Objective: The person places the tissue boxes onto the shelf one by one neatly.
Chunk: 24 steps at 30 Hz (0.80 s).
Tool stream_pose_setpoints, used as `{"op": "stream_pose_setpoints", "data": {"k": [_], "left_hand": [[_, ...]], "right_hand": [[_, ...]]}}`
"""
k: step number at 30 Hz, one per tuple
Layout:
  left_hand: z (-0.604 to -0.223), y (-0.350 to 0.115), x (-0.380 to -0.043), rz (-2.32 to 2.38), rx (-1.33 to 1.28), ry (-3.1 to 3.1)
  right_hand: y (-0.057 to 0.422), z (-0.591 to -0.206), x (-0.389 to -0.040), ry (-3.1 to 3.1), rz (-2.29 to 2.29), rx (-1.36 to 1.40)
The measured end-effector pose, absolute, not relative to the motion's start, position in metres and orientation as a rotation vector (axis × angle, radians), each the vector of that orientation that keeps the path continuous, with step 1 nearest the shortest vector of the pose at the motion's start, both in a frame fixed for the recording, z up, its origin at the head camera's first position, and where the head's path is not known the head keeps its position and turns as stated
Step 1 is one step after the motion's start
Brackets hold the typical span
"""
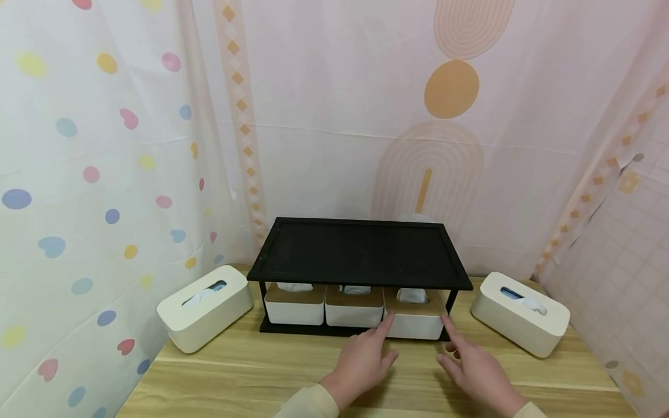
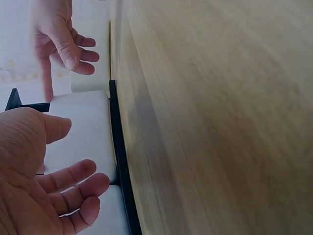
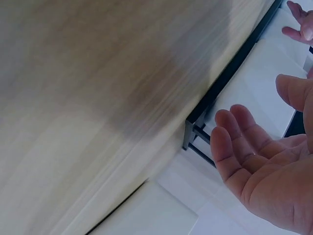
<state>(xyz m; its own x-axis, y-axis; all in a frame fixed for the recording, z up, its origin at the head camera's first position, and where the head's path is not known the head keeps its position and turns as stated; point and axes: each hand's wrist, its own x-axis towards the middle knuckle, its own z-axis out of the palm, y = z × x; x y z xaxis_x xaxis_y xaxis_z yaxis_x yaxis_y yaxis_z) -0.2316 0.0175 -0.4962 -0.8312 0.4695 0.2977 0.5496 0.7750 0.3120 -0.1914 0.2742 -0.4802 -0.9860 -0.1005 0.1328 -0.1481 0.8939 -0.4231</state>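
Observation:
In the head view, three tissue boxes with wooden lids stand side by side on the lower level of a black rack (image 1: 360,252). My left hand (image 1: 360,360) has its index finger extended to the front left top edge of the rightmost tissue box (image 1: 415,326). At that box's front right corner is the extended index finger of my right hand (image 1: 478,368). The other fingers of both hands are loosely bent, with nothing in them. White tissue (image 1: 412,295) sticks out of this box's lid. The middle box (image 1: 353,315) and left box (image 1: 295,313) sit beside it.
A white oval tissue box (image 1: 206,307) stands on the wooden table (image 1: 235,377) left of the rack. Another white oval tissue box (image 1: 522,316) is on the right. Patterned curtains (image 1: 334,116) hang behind and at both sides. The rack's top overhangs the boxes' rear parts.

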Motion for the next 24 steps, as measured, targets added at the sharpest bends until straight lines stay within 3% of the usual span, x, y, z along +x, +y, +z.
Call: {"op": "stream_pose_setpoints", "data": {"k": [24], "left_hand": [[-0.497,0.024,-0.242,-0.631,-0.711,-2.867]], "right_hand": [[0.272,-0.482,-0.212,-2.959,0.733,0.181]]}}
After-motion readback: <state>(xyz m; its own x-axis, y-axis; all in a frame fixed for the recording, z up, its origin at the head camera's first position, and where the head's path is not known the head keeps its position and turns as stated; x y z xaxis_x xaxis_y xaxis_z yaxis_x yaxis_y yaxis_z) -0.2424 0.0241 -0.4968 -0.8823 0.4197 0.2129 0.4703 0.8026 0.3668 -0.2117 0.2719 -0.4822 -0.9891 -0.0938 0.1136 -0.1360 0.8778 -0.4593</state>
